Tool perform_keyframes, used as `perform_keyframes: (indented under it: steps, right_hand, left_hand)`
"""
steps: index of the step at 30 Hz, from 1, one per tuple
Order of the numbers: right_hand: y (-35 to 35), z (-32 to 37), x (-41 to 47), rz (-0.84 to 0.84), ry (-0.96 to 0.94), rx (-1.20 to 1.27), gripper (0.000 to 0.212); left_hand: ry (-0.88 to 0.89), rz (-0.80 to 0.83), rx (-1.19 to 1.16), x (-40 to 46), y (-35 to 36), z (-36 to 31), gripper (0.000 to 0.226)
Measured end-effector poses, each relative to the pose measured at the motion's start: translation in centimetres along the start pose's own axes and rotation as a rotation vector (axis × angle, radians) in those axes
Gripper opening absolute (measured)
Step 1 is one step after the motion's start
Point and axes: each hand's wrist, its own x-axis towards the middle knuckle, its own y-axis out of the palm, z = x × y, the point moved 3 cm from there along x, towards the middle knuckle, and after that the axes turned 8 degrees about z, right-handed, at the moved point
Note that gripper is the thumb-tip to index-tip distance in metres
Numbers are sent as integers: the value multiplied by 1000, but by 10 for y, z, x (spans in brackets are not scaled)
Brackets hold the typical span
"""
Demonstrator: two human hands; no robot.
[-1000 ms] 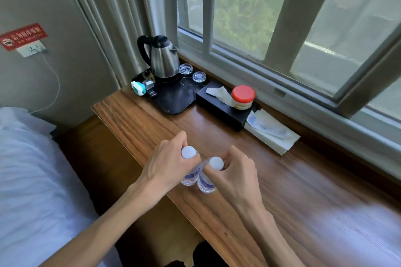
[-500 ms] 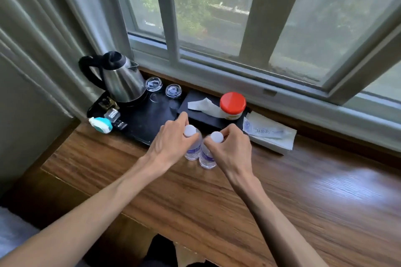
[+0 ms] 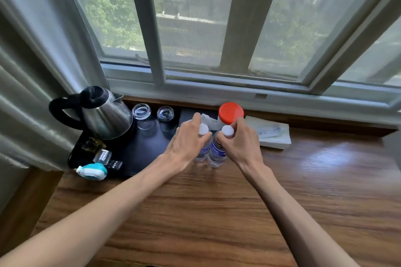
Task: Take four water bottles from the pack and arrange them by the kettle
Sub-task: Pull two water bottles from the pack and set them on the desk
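Two clear water bottles with white caps and blue labels stand upright side by side on the wooden desk, just right of the black tray. My left hand (image 3: 186,144) grips the left bottle (image 3: 202,149) near its cap. My right hand (image 3: 240,143) grips the right bottle (image 3: 217,151) at its neck. The steel kettle (image 3: 106,115) with a black handle sits at the tray's back left, well left of the bottles. The bottle pack is out of view.
The black tray (image 3: 134,154) also carries two upturned glasses (image 3: 142,112), sachets and a teal object (image 3: 92,171). Behind the bottles sit a red-lidded jar (image 3: 231,111) on a black tissue box and a white packet (image 3: 271,134). The window sill runs along the back; a curtain hangs at left.
Both hands have carried the two bottles forward across the desk, from its near edge to a spot beside the tray, in front of the tissue box. The view has swung toward the window.
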Motion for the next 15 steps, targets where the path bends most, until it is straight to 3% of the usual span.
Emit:
perform_keyframes:
  steps: [8, 15]
  right_hand:
    - [6, 2, 1, 69, -22, -56, 32]
    - [-1, -8, -8, 95, -4, 119, 36]
  left_hand:
    - [-18, 46, -131, 3, -2, 13, 38]
    - [-48, 88, -181, -9, -3, 12, 41]
